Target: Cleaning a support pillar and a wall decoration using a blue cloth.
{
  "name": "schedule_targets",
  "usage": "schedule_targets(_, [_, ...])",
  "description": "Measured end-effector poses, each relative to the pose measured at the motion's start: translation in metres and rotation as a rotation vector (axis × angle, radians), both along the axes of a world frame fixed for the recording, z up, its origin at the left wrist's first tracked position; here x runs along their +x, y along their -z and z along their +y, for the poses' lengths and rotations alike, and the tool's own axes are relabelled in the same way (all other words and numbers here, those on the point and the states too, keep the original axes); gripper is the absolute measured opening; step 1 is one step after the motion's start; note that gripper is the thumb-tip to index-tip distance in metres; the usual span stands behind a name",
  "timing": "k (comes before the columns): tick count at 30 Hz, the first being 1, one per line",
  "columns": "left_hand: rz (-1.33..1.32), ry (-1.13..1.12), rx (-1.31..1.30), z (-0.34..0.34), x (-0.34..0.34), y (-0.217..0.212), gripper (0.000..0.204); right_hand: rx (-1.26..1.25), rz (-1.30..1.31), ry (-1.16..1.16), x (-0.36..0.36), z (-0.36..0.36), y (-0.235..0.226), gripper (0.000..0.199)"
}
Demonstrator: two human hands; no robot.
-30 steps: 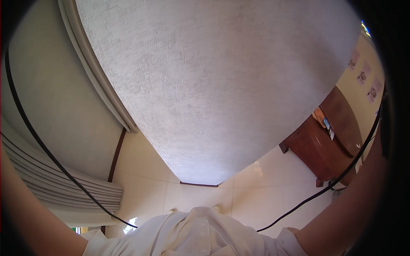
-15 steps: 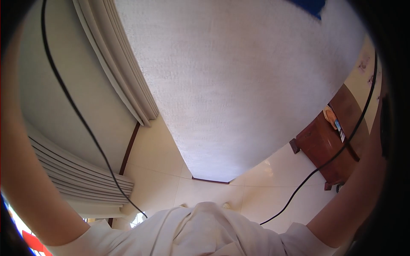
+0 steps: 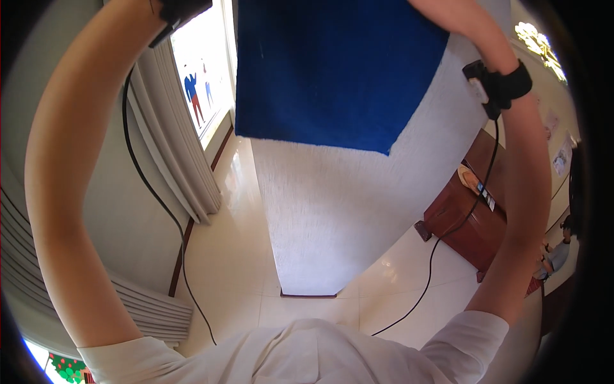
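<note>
The blue cloth [image 3: 332,70] looks matt and fuzzy; the white wall [image 3: 326,217] rough-textured; the floor [image 3: 236,256] glossy tile; the cabinet [image 3: 470,224] polished wood.

Supporting surface is a glossy cream tiled floor [image 3: 243,256], with grout lines visible and window light reflecting off it at the far left. A white textured pillar [image 3: 326,217] stands directly on it at centre, with a dark skirting strip along its base. A pale pleated curtain [image 3: 179,141] hangs down to the floor on the left. On the right, a reddish-brown wooden cabinet [image 3: 467,224] rests on the tiles, with small items on its top too small to identify.
</note>
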State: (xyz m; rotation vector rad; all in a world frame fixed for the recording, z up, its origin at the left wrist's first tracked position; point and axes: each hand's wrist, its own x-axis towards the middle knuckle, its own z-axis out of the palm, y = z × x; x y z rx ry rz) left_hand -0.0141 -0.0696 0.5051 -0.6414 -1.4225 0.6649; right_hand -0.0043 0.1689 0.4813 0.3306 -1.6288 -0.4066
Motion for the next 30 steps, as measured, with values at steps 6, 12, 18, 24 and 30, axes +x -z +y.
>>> schedule_targets(6, [-0.046,0.135,-0.134,-0.011,-0.003,0.031,0.079,0.049,-0.007,-0.050,-0.011,-0.018,0.034,0.095])
schedule_targets(12, [-0.141,0.168,-0.196,-0.016,-0.013,0.044,0.077,0.071,-0.074,-0.177,-0.022,-0.034,0.061,0.091])
schedule_targets(18, [-0.512,0.291,-0.250,-0.037,-0.035,0.063,0.074,-0.008,-0.030,-0.234,-0.060,-0.052,0.103,0.084])
schedule_targets(24, [-0.404,0.107,-0.220,-0.051,-0.025,0.106,0.067,-0.029,-0.145,-0.410,-0.048,-0.064,0.147,0.082])
schedule_targets(30, [-0.426,0.036,-0.282,-0.039,-0.020,0.112,0.068,-0.089,-0.158,-0.473,-0.048,-0.061,0.159,0.083])
